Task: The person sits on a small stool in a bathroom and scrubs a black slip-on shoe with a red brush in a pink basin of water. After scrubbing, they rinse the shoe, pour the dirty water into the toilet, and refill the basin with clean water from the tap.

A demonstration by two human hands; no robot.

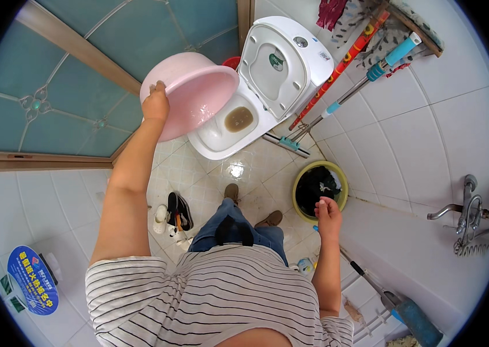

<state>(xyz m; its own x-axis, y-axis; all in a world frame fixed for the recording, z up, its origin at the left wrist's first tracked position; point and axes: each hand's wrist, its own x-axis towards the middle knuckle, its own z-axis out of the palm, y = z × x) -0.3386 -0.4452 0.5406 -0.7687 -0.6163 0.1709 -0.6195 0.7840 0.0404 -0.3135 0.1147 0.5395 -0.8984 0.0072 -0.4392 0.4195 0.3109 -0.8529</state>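
Observation:
My left hand (156,103) grips the rim of a pink plastic basin (189,95), fingers curled over its edge. The basin is tipped on its side, its mouth facing right over the near left part of a white toilet (212,139). A few wet glints show on its inner wall. The toilet's lid and seat stand raised, and brownish water (238,120) lies in the bowl. My right hand (328,217) hangs in the air beside a yellow-green tub (345,194), its fingers bent together with nothing visible in them. Dark cloth (315,185) fills that tub.
A mop (348,95) and a red pole (342,66) lean against the right wall beside the toilet. Shoes (179,211) stand on the tiled floor at left. A tap (465,211) juts from the right wall. Glass door panels (105,63) border the far left.

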